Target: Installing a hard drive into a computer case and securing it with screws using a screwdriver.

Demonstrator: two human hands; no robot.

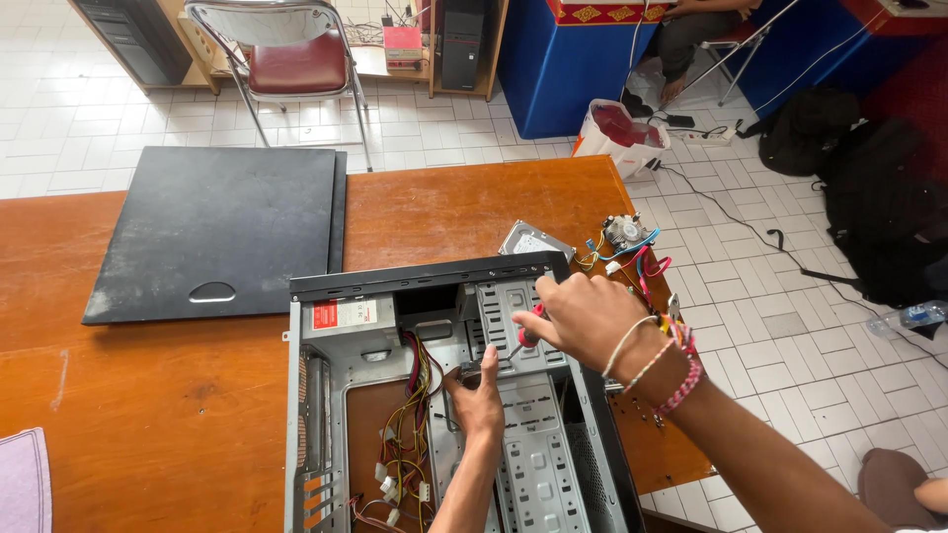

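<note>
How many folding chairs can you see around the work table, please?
2: a folding chair with a dark red seat behind the table, and a second chair at upper right, partly visible, with a person sitting on it. Others may be out of view.

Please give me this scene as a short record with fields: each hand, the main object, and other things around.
right hand: holds a red-handled screwdriver, tip pointing into the case
left hand: inside the case, gripping a small dark part
main object: open computer case, lying on an orange table
nearby: black side panel; hard drive; loose cables
</note>
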